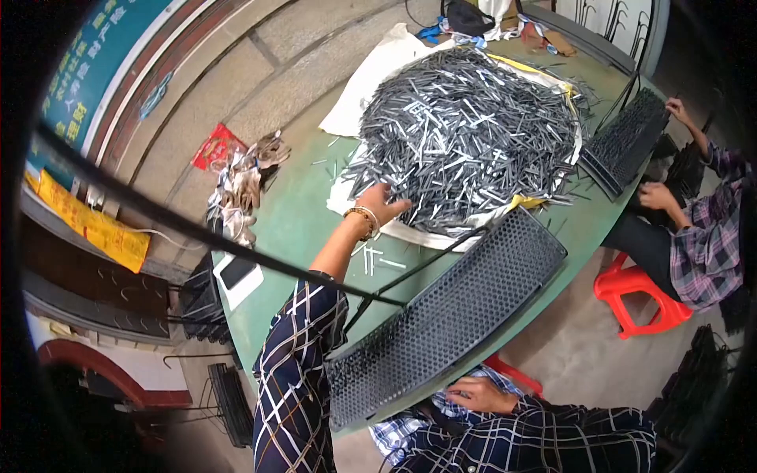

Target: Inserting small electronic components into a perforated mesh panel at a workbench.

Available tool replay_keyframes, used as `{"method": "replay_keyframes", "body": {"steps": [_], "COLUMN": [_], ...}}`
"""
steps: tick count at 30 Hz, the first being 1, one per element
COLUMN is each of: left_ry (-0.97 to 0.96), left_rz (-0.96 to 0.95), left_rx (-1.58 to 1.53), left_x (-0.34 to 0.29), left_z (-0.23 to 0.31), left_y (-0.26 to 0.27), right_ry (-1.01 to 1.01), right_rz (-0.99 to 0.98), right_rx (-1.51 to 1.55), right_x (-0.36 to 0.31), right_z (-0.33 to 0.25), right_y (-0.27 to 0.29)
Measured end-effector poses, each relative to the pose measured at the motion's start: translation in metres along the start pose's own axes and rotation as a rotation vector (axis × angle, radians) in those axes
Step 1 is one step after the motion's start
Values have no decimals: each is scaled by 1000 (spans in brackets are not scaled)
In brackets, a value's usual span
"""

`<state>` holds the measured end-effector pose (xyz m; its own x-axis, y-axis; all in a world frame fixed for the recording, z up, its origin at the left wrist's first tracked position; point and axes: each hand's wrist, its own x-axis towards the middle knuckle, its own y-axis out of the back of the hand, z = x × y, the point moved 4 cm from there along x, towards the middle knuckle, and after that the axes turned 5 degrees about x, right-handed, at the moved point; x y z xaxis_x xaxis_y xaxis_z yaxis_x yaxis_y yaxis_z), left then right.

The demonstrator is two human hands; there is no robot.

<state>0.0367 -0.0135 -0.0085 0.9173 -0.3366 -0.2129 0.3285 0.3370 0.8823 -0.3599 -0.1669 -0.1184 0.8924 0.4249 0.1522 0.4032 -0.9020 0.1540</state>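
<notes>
A person looks down at a green table (288, 217) bearing a large heap of short, thin, dark grey sticks (473, 134), spread over a white sack (378, 71). The person's left hand (382, 206), with bracelets (367, 225) at the wrist, reaches to the heap's near left edge. Its thumb stands apart from the fingers; whether they pinch a stick, I cannot tell. Between the heap and the person, a long, curved black tray (473, 296), full of round holes, lies along the table's near edge. The right hand (481, 394) rests over the lap, just below that edge, fingers loosely bent; I cannot tell whether it holds anything.

At the right, a co-worker in a checked shirt (710, 260) has 1 hand (676, 109) at the end of a 2nd black tray (627, 146). A red stool (643, 303) stands nearby. At the table's left lies a phone (236, 272).
</notes>
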Motion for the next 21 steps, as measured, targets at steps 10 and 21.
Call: {"method": "replay_keyframes", "body": {"steps": [10, 21], "left_ry": [117, 475], "left_rz": [-215, -94], "left_rx": [490, 571], "left_x": [70, 117], "left_z": [53, 29], "left_y": [-37, -64], "right_ry": [-115, -10], "right_rz": [56, 134], "right_rx": [-33, 13], "right_x": [9, 17], "right_z": [25, 19], "right_y": [30, 35]}}
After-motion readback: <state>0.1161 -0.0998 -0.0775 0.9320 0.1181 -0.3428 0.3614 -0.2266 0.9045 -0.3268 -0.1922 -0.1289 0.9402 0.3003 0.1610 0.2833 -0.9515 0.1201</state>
